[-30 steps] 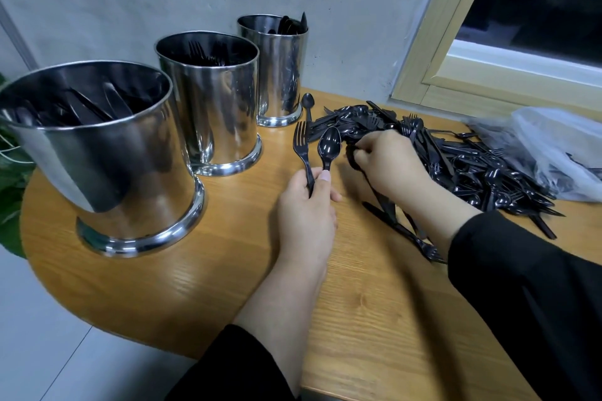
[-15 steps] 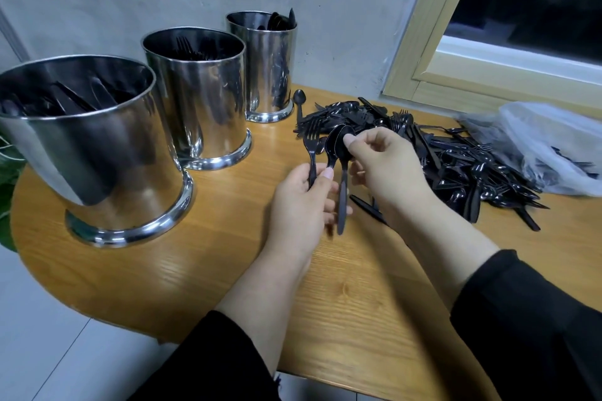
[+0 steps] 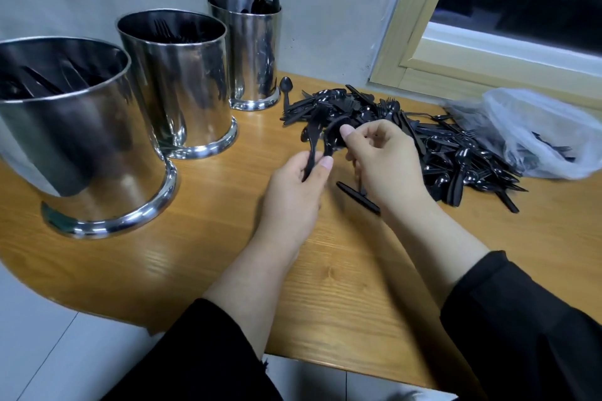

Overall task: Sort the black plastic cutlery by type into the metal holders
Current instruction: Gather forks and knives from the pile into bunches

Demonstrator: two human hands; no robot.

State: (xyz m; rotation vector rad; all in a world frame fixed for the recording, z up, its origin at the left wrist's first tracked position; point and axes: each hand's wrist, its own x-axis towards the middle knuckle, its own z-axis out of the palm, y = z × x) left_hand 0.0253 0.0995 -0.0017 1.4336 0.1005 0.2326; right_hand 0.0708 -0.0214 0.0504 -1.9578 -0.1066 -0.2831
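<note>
A: What does the left hand have?
B: Its grip is clamped on the handles of two black pieces, thumb over the top. One looks like a fork, but motion blur smears its head, so I would not swear to the tines. The other is a spoon.
A: And the right hand?
B: It pinches the spoon's bowl between thumb and forefinger, so both hands are on that piece. Its lower fingers are curled out of sight behind the palm.
A: Where is the rest of the cutlery?
B: A loose pile lies on the wooden tabletop behind the right hand, tangled enough that single pieces are hard to separate. A dark handle pokes out from under the right wrist, its other end hidden. One lone spoon lies just beside the far holder.
A: The holders?
B: Three metal ones stand in a row on the left. The near holder is cut off at the picture's left edge, and long dark pieces lie inside, too shadowed to name. The middle holder shows fork tines at its rim. The far holder has rounded dark tips sticking above its rim.
A: Anything else?
B: A clear plastic bag at the right edge, more cutlery dimly showing through it, below a window frame. Black sleeves cover both forearms.
</note>
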